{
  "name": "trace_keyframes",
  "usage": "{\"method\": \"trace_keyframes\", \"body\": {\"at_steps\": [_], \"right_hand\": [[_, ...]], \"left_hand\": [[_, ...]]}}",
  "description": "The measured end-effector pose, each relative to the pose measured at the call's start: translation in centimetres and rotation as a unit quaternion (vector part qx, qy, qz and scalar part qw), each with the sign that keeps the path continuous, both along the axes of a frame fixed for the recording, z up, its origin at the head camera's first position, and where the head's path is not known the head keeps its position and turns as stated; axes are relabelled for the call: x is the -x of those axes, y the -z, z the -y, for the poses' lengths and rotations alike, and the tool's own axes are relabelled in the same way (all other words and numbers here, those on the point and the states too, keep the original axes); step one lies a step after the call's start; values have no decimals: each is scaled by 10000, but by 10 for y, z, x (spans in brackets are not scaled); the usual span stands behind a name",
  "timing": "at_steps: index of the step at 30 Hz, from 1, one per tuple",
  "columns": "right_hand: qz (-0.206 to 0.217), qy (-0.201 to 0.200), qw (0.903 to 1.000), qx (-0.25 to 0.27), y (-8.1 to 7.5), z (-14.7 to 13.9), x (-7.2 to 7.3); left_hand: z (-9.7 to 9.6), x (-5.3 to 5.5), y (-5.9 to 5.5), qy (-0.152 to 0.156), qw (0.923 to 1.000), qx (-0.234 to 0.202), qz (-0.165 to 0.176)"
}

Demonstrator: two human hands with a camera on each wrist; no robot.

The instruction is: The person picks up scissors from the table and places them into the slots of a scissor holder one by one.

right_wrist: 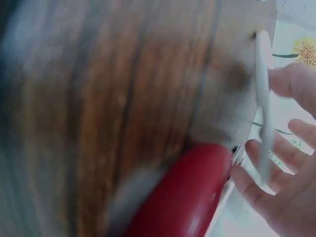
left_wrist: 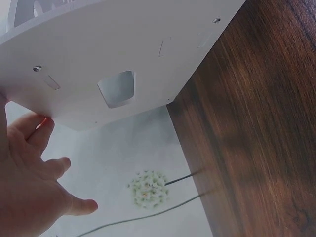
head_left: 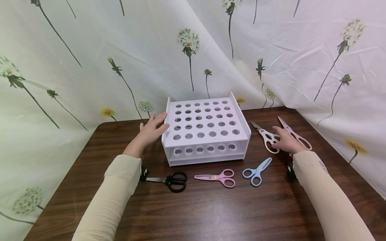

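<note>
A white rack (head_left: pixel 196 140) with rows of round holes on two tiers stands at the table's middle. My left hand (head_left: pixel 152 129), fingers spread, touches the rack's left side panel (left_wrist: pixel 148 49) near its upper edge. At the right, my right hand (head_left: pixel 286 140) is over the handles of white scissors (head_left: pixel 265 135), thumb and fingers apart. In the right wrist view the white handle (right_wrist: pixel 263 94) shows edge-on beside the thumb; a firm grip is not visible. Pale pink scissors (head_left: pixel 292 132) lie just beyond that hand. A red handle (right_wrist: pixel 187 192) sits beneath the right wrist, mostly hidden from the head view.
In front of the rack lie black-handled scissors (head_left: pixel 175 181), pink scissors (head_left: pixel 217 177) and blue scissors (head_left: pixel 256 172), from left to right. The dark wooden table (head_left: pixel 211 214) ends at a dandelion-print cloth (head_left: pixel 144 60) behind and along the sides.
</note>
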State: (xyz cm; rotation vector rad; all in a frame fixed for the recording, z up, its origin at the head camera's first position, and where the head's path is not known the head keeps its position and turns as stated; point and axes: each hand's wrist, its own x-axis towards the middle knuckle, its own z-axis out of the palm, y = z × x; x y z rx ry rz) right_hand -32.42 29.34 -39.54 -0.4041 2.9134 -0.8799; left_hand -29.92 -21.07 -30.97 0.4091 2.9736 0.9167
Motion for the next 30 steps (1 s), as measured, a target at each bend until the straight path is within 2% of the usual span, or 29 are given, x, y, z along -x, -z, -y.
{"method": "trace_keyframes", "body": {"at_steps": [4,10,12,16,21,27,30], "right_hand": [[-59,29,10000,32,1,-2,0],[-437,57,9987,-259,2,-5,1],[-487,91,9986,-185,2,-6,0],[-255,121,9989,374,0,-9,-3],[115,490,9937,999,-5,-18,-6],[626,806,9774,1849,-7,-27,-6],[605,931,9717,2085,-9,-29,-7]], "left_hand": [[0,0,0,4,10000,-7,-3],[-1,0,0,1,10000,-16,3],[-1,0,0,-4,10000,-20,13],[0,0,0,-17,10000,-11,30],[-1,0,-1,-5,10000,-35,69],[0,-1,-1,-20,9999,-8,103],[0,0,0,-6,10000,-17,84]]}}
